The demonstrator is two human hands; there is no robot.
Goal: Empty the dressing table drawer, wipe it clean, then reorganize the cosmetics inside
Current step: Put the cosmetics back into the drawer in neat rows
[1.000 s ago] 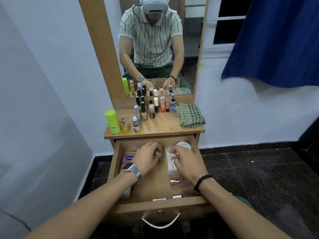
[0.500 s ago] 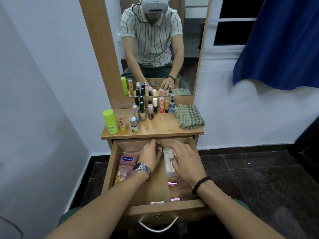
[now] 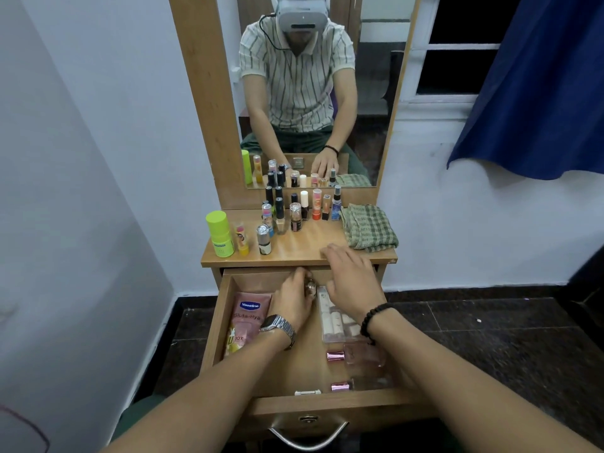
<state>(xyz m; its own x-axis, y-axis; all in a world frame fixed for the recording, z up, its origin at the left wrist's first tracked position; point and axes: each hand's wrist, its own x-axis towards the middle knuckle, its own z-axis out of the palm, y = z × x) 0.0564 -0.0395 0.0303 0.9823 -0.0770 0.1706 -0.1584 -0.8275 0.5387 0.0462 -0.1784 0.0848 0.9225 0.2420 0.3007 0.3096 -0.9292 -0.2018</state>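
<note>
Right hand (image 3: pixel 351 282) lifted since a moment ago from drawer (image 3: pixel 222 322) to counter (image 3: pixel 304 246) edge, fingers spread, empty; left hand (image 3: pixel 294 297) far in drawer, fingers pinching small bottle (image 3: pixel 310 286); emptying unfinished, cosmetics remaining inside.

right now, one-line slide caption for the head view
Left hand grips a small bottle in the open drawer; right hand hovers above the clear case.

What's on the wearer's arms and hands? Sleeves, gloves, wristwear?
Both forearms are bare, with no gloves and no sleeves in the direct view. The left hand has a silver metal-link watch on its wrist. The right hand has a black beaded bracelet on its wrist. No rings can be made out.
</note>
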